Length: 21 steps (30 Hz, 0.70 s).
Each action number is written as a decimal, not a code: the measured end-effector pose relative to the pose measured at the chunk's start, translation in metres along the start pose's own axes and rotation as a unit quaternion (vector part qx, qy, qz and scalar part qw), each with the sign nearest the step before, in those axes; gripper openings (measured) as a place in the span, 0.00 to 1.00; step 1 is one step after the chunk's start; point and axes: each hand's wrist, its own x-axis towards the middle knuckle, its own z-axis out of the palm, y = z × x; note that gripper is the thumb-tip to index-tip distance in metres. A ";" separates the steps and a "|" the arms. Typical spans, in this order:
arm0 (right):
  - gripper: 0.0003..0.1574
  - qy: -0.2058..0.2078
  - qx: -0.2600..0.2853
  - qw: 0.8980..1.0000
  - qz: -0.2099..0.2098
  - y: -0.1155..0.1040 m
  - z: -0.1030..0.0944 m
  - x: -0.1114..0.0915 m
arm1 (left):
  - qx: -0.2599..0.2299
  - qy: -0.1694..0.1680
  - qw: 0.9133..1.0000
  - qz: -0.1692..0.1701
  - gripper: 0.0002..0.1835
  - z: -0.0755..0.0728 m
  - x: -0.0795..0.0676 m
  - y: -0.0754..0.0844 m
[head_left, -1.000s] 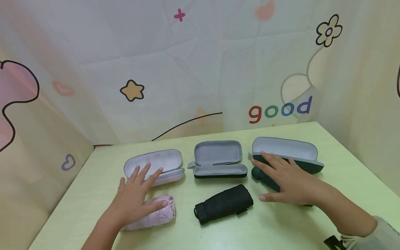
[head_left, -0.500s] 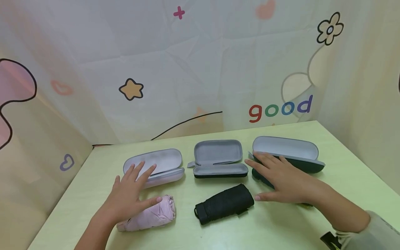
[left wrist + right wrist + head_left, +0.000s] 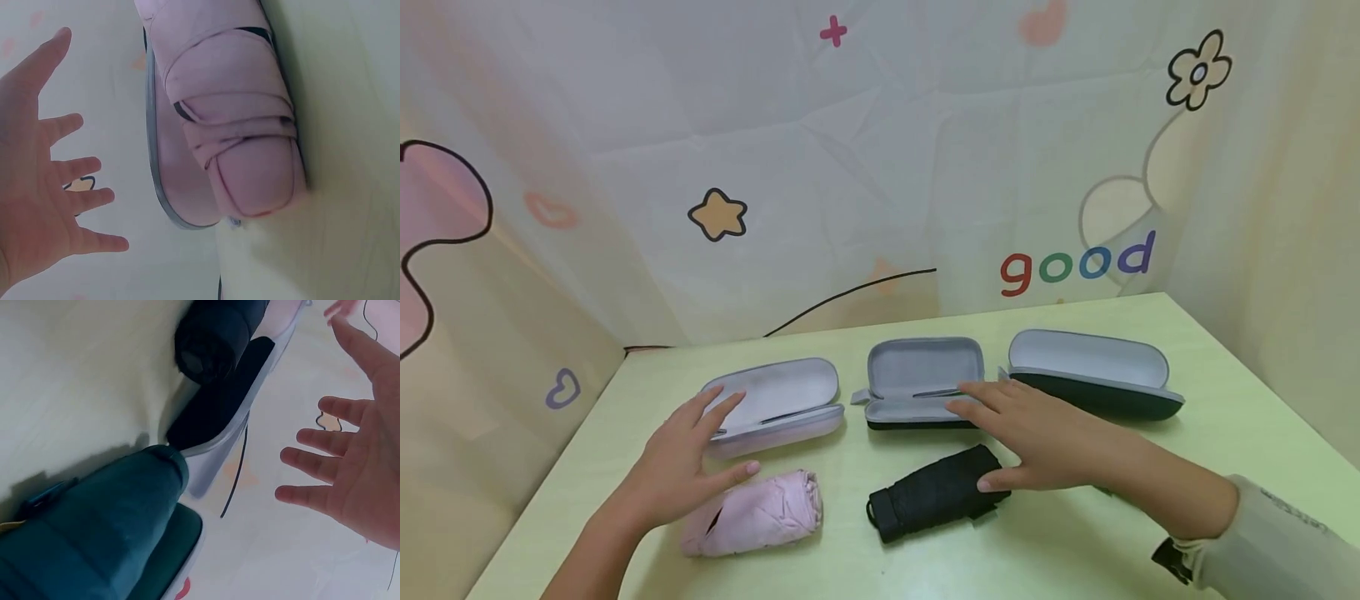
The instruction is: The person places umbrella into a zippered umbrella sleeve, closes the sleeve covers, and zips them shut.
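My left hand point(image 3: 673, 467) hovers with spread fingers over the left end of a folded pink umbrella point(image 3: 775, 512), holding nothing. Behind that umbrella lies an open pink case point(image 3: 808, 429). In the middle, a folded black umbrella point(image 3: 925, 496) rests before an open black case point(image 3: 925, 367) with a grey lining. My right hand point(image 3: 1037, 437), fingers apart and grasping nothing, is above the black umbrella's right end. A folded dark green umbrella point(image 3: 100, 519) shows in the right wrist view; my right hand and forearm mostly hide it in the head view. Its open dark green case point(image 3: 1097, 400) stands behind.
A pale yellow-green table point(image 3: 850, 571) bears everything. Printed cloth point(image 3: 850, 167) hangs along its back and sides, close behind the cases.
Both hands have shifted left. My right hand went from over the green umbrella to the black one's right end; my left drew back toward the lower left. The umbrellas and cases stay put.
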 end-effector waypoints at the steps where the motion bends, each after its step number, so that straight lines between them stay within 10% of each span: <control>1: 0.51 -0.001 -0.004 1.000 -0.006 -0.001 0.000 0.003 | -0.008 0.002 1.000 0.001 0.44 -0.001 0.000 -0.001; 21: 0.43 -0.041 -0.083 0.992 -0.091 -0.037 -0.004 0.056 | -0.072 0.073 0.995 0.013 0.32 -0.001 -0.001 -0.029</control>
